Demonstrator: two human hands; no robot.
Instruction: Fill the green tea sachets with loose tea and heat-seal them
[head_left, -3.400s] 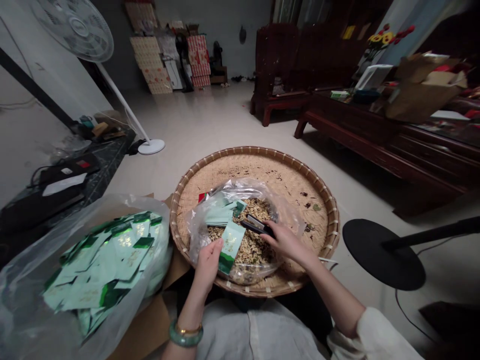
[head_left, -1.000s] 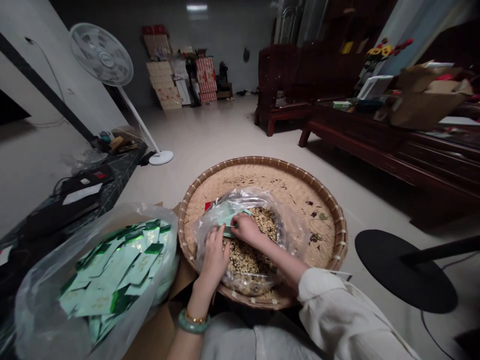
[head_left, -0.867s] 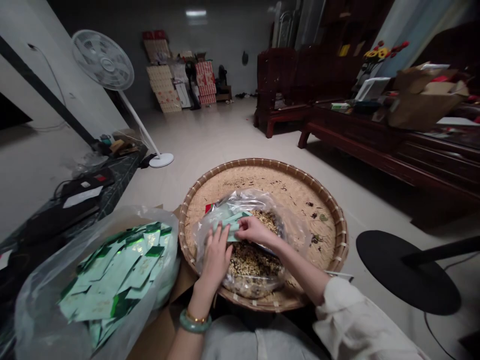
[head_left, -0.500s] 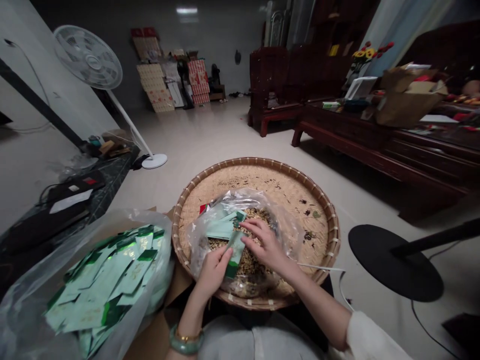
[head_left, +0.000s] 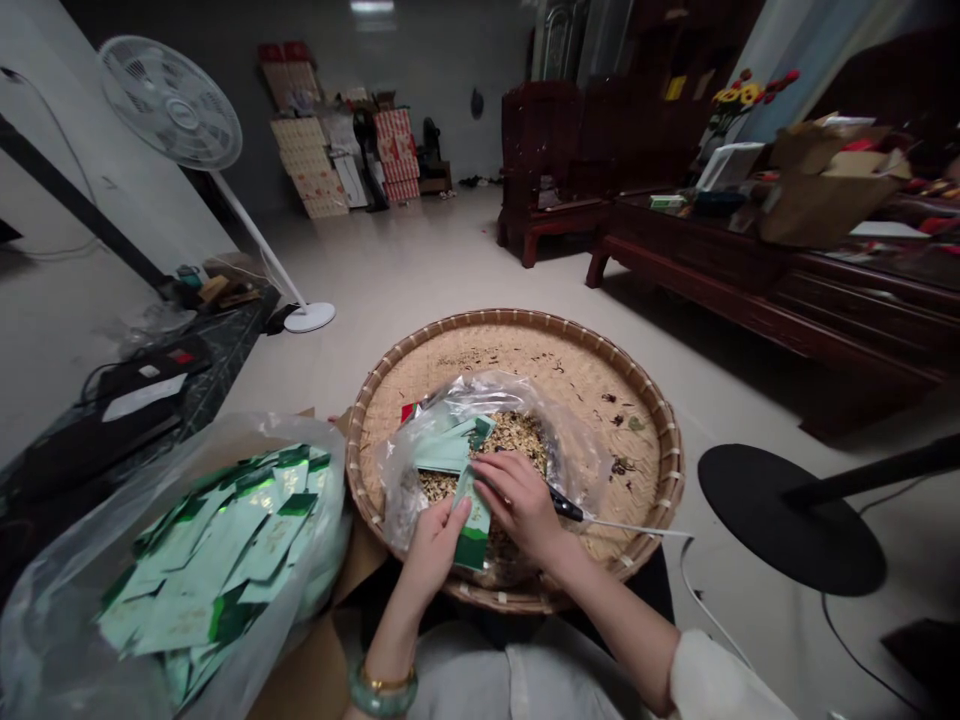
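My left hand (head_left: 433, 540) grips a pale green packet (head_left: 475, 518) with a darker green lower end, thumb on its face. At the packet's top edge, the fingers of my right hand (head_left: 517, 500) are bent and closed on it. Underneath is a clear plastic bag (head_left: 581, 455) of loose, grain-like dry mix (head_left: 517, 432). A small stack of the same flat packets (head_left: 444, 445) lies on the mix, left of my fingers. Behind my right hand is a black-handled tool (head_left: 566, 505) with a white cord; its front end is hidden by the hand.
A round woven tray (head_left: 667, 440) carries the bag and scattered dark bits. Left stands a large plastic bag (head_left: 67, 570) full of green packets (head_left: 225, 560). A white fan (head_left: 309, 317), a black stand base (head_left: 787, 520) and a dark wooden table (head_left: 750, 270) surround the tray.
My right fingers have come down and closed at the packet's top edge. The packet is turned more upright, and the black-handled tool now shows beside my right hand. The view has shifted slightly.
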